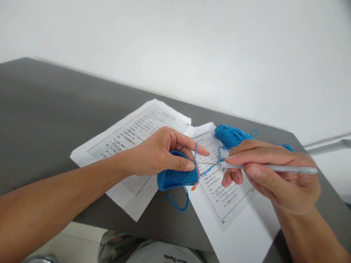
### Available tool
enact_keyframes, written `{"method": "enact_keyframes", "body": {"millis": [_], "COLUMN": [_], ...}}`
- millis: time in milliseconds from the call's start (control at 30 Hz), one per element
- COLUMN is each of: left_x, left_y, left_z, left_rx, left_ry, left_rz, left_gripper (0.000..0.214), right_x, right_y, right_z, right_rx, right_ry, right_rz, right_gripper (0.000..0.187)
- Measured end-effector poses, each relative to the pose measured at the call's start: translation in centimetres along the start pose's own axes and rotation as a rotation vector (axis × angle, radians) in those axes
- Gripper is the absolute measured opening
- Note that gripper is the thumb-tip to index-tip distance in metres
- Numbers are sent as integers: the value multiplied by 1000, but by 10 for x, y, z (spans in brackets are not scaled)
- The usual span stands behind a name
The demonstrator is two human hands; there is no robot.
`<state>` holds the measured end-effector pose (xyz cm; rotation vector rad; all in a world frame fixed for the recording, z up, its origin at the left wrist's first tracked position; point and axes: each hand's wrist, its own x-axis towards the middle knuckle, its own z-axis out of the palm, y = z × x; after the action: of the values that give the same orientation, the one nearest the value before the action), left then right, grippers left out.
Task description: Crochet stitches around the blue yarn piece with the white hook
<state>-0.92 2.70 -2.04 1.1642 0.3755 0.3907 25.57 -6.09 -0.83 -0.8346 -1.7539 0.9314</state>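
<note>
My left hand (161, 151) is closed on a small blue crocheted piece (177, 177), thumb on top, with blue yarn looped over the forefinger. A small orange marker (194, 187) hangs at the piece's lower right edge. My right hand (270, 171) grips a silver crochet hook (274, 168) that lies level, its thin tip pointing left toward the piece and caught in the yarn strand. The strand runs back to a blue yarn skein (231, 136) lying just behind my right hand.
Two printed paper sheets (131, 135) (233, 204) lie on the dark grey table (41, 109) under my hands. The table's far edge meets a white wall. A yarn tail dangles below the piece over the near table edge.
</note>
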Motion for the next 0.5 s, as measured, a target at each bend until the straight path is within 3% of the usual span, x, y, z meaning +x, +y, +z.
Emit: {"method": "enact_keyframes", "body": {"millis": [500], "left_x": [0], "left_y": [0], "left_z": [-1], "left_rx": [32], "left_ry": [-3], "left_rz": [-2], "left_gripper": [33], "right_x": [1], "right_y": [0], "right_z": [-2], "right_rx": [12], "right_ry": [-31], "right_rz": [5], "right_gripper": [24]}}
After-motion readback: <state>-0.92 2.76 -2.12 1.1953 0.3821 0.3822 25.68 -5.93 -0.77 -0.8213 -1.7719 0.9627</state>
